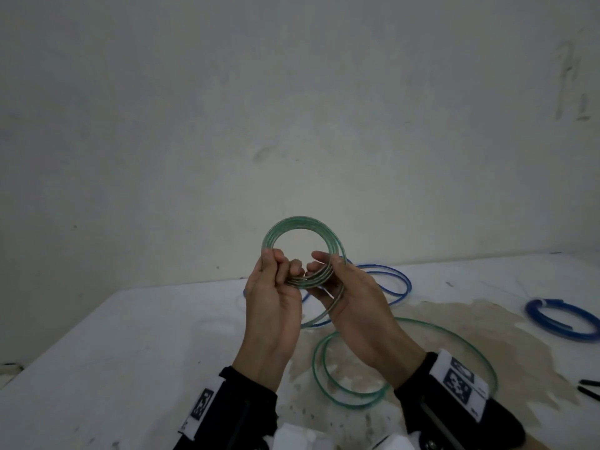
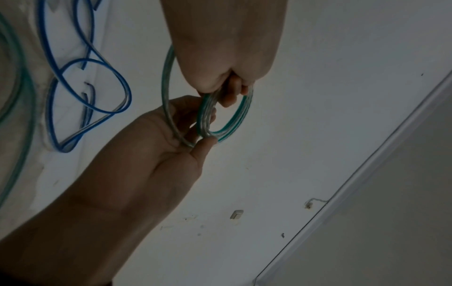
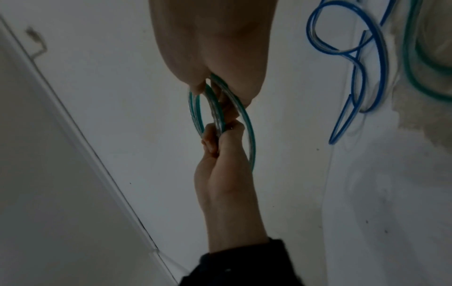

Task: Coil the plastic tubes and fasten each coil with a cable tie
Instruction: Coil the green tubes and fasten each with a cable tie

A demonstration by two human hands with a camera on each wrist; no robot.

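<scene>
Both hands are up in front of the wall, working one green tube: the left hand is pinching the lower-left arc of the green coil, fingers and thumb curled tight round the bundled turns, while the right hand is gripping the same bundle just beside it on the lower-right, thumb pressing over the strands and fingers folding in behind. The coil is standing upright above the two grips, several turns lying close together, well clear of the table. From the right-hand grip the loose green tube is dropping down and spreading in wide loops on the table, below and to the right of the hands. Behind the grip, a loose blue tube is sprawling on the table in open loops. Far off to the right of the hands a blue coil is lying flat, already wound, with a white band round it at its upper left
</scene>
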